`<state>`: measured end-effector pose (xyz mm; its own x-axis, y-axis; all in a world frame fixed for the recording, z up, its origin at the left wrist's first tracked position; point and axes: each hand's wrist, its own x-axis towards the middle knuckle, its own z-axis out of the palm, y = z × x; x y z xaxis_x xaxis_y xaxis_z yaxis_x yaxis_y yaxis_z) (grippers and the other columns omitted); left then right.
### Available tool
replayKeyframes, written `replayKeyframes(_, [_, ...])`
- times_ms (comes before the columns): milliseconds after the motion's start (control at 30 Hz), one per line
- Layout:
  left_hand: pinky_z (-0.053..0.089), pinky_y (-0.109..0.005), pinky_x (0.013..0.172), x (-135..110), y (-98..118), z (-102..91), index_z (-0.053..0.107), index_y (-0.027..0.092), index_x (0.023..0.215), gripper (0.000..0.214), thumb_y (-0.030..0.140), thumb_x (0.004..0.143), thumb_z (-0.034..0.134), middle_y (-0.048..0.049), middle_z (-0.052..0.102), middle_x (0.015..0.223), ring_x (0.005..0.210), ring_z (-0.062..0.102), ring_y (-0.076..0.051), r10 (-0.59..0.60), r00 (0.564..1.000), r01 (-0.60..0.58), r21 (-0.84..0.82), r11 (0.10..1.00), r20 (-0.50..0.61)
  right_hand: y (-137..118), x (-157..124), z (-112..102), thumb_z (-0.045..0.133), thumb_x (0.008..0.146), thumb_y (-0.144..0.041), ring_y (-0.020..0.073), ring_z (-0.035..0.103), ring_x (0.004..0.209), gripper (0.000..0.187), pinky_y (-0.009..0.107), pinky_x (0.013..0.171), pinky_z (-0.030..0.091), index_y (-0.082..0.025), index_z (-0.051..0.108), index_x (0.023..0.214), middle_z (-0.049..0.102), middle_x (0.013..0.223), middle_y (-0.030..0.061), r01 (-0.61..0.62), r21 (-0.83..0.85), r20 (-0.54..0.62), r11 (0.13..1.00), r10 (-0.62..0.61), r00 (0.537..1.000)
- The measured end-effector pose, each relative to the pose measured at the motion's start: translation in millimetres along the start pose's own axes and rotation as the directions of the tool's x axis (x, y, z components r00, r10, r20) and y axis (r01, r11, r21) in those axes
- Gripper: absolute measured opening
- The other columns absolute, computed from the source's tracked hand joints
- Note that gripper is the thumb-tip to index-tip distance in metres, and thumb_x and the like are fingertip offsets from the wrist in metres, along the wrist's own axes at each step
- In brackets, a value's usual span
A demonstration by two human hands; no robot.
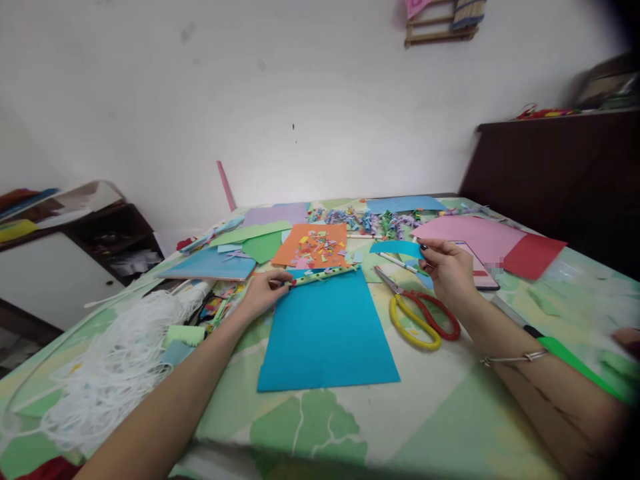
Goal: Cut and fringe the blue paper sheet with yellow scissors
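Pinched in the fingers of my right hand [447, 267] is a narrow strip of blue paper [397, 249], lifted a little above the table. My left hand [267, 290] is closed on the left end of a pale, dotted ruler-like stick [325, 274]. That stick lies across the far edge of a blue paper sheet [333, 333], which rests flat in front of me. Scissors [417, 310] with one yellow and one red handle lie just right of the sheet, below my right hand. A white pen [397, 261] lies under the strip.
An orange sheet [285, 248] bears paper scraps behind the blue one. White cord [125, 367] is heaped at left. Curled paper fringes [385, 221] lie at the back. A phone [477, 257], red paper [535, 255] and a green-handled cutter [575, 363] are at right.
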<state>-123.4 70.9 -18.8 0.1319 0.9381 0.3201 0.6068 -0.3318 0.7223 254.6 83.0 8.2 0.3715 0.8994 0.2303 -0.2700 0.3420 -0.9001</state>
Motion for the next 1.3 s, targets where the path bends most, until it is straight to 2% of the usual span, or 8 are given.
replayKeyframes(133, [0.055,-0.033,0.074,-0.8,-0.6,-1.8,0.073,0.015,0.092,0.032,0.022,0.065,0.057,-0.0089,0.075,0.098,0.081,0.068,-0.022,-0.004,1.000,0.004,0.030,1.000,0.000,0.1,-0.5,0.6,0.073,0.055,-0.015,0.0084,0.050,0.046,0.017,0.022,0.040,0.042,-0.019,0.072,0.072,0.062,0.069,0.0000,-0.002,-0.002,0.004,1.000,0.002,1.000])
replayKeyframes(300, [0.055,-0.033,0.071,-0.1,-2.5,-1.3,0.074,0.015,0.091,0.029,0.024,0.067,0.059,-0.0081,0.076,0.092,0.075,0.068,-0.021,-0.021,1.000,0.022,0.059,0.998,-0.019,-1.4,-1.8,1.4,0.073,0.056,-0.016,0.0082,0.049,0.046,0.017,0.022,0.040,0.042,-0.019,0.072,0.072,0.062,0.070,0.0000,-0.006,-0.014,0.016,1.000,0.006,1.000])
replayKeyframes(533, [0.055,-0.034,0.075,0.5,-0.6,-2.3,0.074,0.018,0.087,0.025,0.025,0.066,0.063,-0.0076,0.076,0.094,0.079,0.068,-0.022,-0.011,0.992,0.019,0.068,0.997,-0.126,-2.8,-4.0,3.3,0.072,0.056,-0.015,0.0079,0.050,0.046,0.015,0.022,0.041,0.042,-0.019,0.072,0.071,0.063,0.070,-0.0002,-0.017,-0.014,0.014,1.000,0.017,1.000])
replayKeyframes(733, [0.054,-0.036,0.079,3.1,-7.7,-0.9,0.074,0.018,0.083,0.021,0.027,0.067,0.063,-0.0081,0.075,0.094,0.089,0.067,-0.024,0.003,0.981,0.009,0.059,0.998,-0.196,-1.4,-5.5,4.5,0.072,0.056,-0.015,0.0082,0.050,0.045,0.015,0.023,0.042,0.043,-0.019,0.072,0.071,0.063,0.068,-0.0006,-0.025,-0.029,0.018,0.999,0.025,1.000])
replayKeyframes(1033, [0.056,-0.035,0.075,6.2,-16.9,3.6,0.074,0.015,0.088,0.029,0.027,0.063,0.066,-0.0091,0.075,0.092,0.080,0.069,-0.022,-0.026,0.993,0.026,0.001,1.000,-0.116,-0.6,-5.5,3.6,0.073,0.057,-0.016,0.0086,0.050,0.045,0.015,0.024,0.043,0.042,-0.020,0.071,0.072,0.062,0.067,-0.0009,-0.030,-0.047,0.029,0.998,0.031,0.999])
replayKeyframes(1200, [0.056,-0.033,0.072,2.9,-10.8,0.8,0.074,0.016,0.095,0.034,0.033,0.067,0.065,-0.0077,0.076,0.091,0.076,0.069,-0.022,-0.018,0.998,0.022,0.054,0.998,-0.067,-0.4,-4.8,3.3,0.072,0.057,-0.016,0.0092,0.049,0.045,0.016,0.025,0.043,0.042,-0.019,0.070,0.073,0.061,0.067,-0.0005,-0.024,-0.050,0.031,0.998,0.026,0.999])
replayKeyframes(1300, [0.055,-0.034,0.075,0.8,-4.6,-1.2,0.075,0.017,0.097,0.033,0.030,0.071,0.060,-0.0070,0.076,0.094,0.079,0.069,-0.022,-0.002,0.998,0.008,0.109,0.994,-0.056,-1.4,-5.0,3.5,0.071,0.056,-0.015,0.0092,0.049,0.046,0.016,0.025,0.043,0.041,-0.019,0.070,0.072,0.061,0.067,-0.0005,-0.026,-0.045,0.029,0.999,0.027,0.999])
